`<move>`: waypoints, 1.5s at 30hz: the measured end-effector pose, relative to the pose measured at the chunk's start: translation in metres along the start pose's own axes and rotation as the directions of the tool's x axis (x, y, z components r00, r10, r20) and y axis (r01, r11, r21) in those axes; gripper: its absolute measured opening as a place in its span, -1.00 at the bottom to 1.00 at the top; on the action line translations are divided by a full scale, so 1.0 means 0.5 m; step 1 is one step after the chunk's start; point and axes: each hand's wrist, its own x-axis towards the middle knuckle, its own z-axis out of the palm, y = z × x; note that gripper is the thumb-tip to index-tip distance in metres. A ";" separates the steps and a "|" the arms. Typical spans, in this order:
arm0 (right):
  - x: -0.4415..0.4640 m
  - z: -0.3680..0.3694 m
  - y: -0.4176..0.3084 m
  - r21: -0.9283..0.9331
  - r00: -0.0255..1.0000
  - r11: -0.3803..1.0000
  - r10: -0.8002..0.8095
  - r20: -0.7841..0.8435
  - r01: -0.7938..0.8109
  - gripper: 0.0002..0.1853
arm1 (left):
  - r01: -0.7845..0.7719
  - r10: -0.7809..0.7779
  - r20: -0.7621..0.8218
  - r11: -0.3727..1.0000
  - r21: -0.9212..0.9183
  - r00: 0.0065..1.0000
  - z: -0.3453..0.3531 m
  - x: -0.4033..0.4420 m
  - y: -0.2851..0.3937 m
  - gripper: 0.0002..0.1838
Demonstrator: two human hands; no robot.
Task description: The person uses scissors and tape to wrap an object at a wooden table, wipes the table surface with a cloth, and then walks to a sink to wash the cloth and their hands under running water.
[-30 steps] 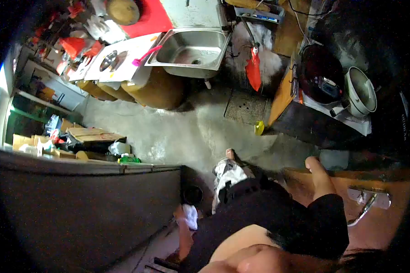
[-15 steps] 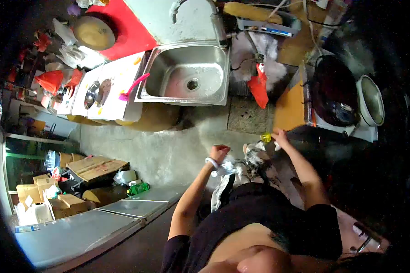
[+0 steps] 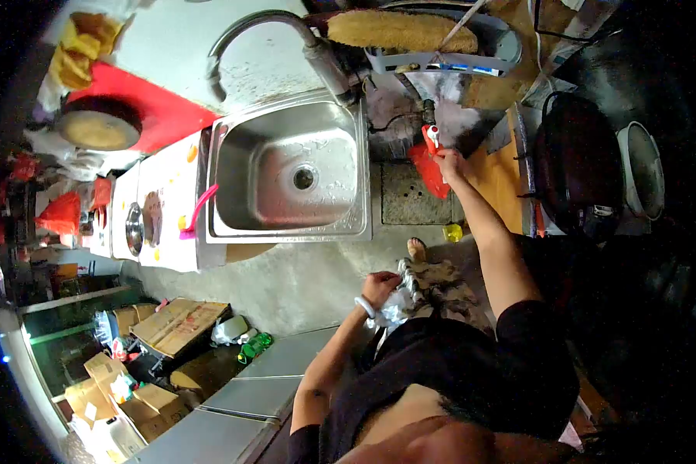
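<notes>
My right hand (image 3: 450, 164) reaches forward to a red plastic bag (image 3: 428, 172) that hangs below a pipe fitting to the right of the sink. Its fingers are closed at the upper edge of the bag, close to a small red-and-white piece (image 3: 433, 134). My left hand (image 3: 380, 288), with a white band at the wrist, is held low in front of my body. Closed fingers there grip a crumpled, shiny clear plastic bag (image 3: 396, 308). The stainless steel sink (image 3: 286, 205) lies ahead to the left, with water drops in its basin.
A curved faucet (image 3: 271, 19) rises behind the sink. A yellow container (image 3: 452, 232) is on the floor near my foot (image 3: 417, 248). Right of the bag stand a dark pot-like appliance (image 3: 576, 166) and a white bucket (image 3: 640, 174). Cardboard boxes (image 3: 179, 326) are piled at the left.
My right hand has moved forward from beside the yellow container to the red bag. My left hand stays low with the clear bag. The view has shifted, and the sink appears lower.
</notes>
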 end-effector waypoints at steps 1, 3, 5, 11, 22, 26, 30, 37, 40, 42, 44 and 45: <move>0.000 -0.012 0.001 -0.002 1.000 1.000 0.013 0.004 -0.013 -0.71 | -0.197 0.182 0.083 0.953 0.231 0.980 0.002 0.033 0.017 -0.76; -0.009 -0.038 0.008 0.017 0.979 0.983 -0.183 -0.086 0.185 -0.83 | -0.141 0.124 0.123 0.979 0.144 0.985 0.018 0.093 0.059 -0.79; -0.006 -0.019 0.067 0.153 0.977 0.966 -0.198 -0.076 0.208 -0.87 | -0.259 0.238 0.153 0.955 0.142 0.959 0.038 0.134 0.119 -0.81; -0.044 -0.073 0.083 0.463 0.982 0.865 -0.176 -0.074 0.190 -0.92 | -0.194 0.170 0.154 0.968 0.157 0.973 0.091 0.268 0.185 -0.80; -0.066 -0.135 0.044 0.412 0.928 0.835 -0.286 -0.241 0.364 -0.90 | -0.042 0.103 -0.162 0.940 0.339 0.981 0.136 0.495 0.268 -0.59; -0.048 -0.137 0.045 0.429 0.952 0.858 -0.199 -0.231 0.283 -0.90 | -0.061 0.114 -0.177 0.958 0.281 0.978 0.121 0.578 0.211 -0.45; -0.023 -0.095 0.081 0.403 0.930 0.861 -0.187 -0.316 0.310 -0.90 | -0.197 0.234 -0.019 0.856 0.479 0.972 0.093 0.679 0.156 -0.63; -0.037 -0.082 0.076 0.221 0.973 0.968 -0.067 -0.221 0.117 -0.90 | -0.208 0.246 0.026 0.756 0.621 0.969 0.075 0.609 0.221 -0.82; -0.057 -0.069 0.055 0.439 0.946 0.867 -0.102 -0.308 0.236 -0.89 | -0.215 0.266 0.049 0.642 0.735 0.963 0.064 0.554 0.238 -0.78; -0.072 -0.067 0.040 0.502 0.965 0.832 -0.139 -0.220 0.235 -0.88 | -0.138 0.195 -0.004 0.705 0.696 0.981 0.059 0.515 0.266 -0.75; -0.075 -0.059 0.020 0.508 0.962 0.825 -0.141 -0.235 0.246 -0.87 | -0.175 0.196 0.049 0.703 0.689 0.979 0.044 0.522 0.251 -0.75; -0.074 -0.055 0.008 0.510 0.958 0.821 -0.143 -0.250 0.256 -0.85 | -0.213 0.195 0.104 0.703 0.678 0.975 0.042 0.519 0.258 -0.76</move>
